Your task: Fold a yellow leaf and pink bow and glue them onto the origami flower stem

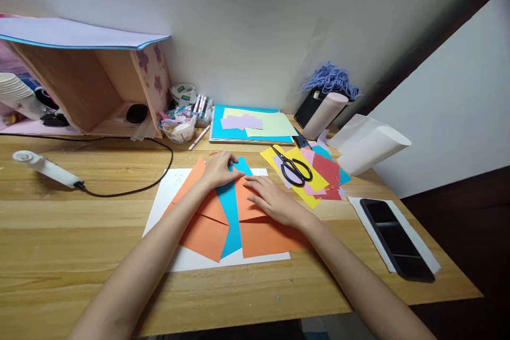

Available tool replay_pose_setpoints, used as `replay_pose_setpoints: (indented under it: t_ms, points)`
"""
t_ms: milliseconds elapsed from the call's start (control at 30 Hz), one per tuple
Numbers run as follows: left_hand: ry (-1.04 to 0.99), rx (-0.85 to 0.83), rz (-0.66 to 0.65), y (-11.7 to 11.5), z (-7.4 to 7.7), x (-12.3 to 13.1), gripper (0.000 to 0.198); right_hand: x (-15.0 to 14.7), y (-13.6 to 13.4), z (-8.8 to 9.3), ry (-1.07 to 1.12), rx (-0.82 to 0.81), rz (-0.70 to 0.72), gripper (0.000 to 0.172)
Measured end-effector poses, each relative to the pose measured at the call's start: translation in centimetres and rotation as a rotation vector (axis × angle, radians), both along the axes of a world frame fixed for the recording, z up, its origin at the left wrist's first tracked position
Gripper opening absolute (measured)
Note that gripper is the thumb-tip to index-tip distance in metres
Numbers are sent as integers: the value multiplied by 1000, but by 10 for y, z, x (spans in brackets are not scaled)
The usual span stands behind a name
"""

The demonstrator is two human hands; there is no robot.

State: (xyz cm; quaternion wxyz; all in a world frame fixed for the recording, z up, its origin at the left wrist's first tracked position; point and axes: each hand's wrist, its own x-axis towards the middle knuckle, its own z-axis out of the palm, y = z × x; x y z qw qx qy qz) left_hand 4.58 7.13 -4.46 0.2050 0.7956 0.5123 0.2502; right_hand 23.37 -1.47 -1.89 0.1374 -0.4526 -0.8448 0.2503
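Orange paper pieces [265, 239] lie on both sides of a blue paper strip [230, 218], all over a white sheet [255, 262] on the wooden table. My left hand [218, 170] is at the top of the strip, its fingers curled together near the upper edge of the right orange paper; whatever they pinch is too small to make out. My right hand [269, 196] rests on the right orange paper with its fingers spread, the fingertips close to my left hand's. Several orange pieces overlap, and both hands hide parts of them.
Black scissors [297, 168] lie on yellow and red paper scraps at the right. A phone [396, 239] sits farther right. Behind are stacked coloured sheets [271, 135], a tub of scraps [179, 130] and a white roll [366, 154]. A white corded device [48, 169] lies left.
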Motion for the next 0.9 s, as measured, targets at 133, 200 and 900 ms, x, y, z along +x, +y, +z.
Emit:
replay_pose_setpoints:
  t_ms: [133,200,900]
  points:
    - [0,1,-1,1,-1,0,36,4,2,-4,57,34,-2,35]
    - [-1,3,-1,2,-2,-1,36,9,5,-5,79,27,0,34]
    - [-10,43,-24,6,-9,-2,37,12,8,-26,203,223,0,37]
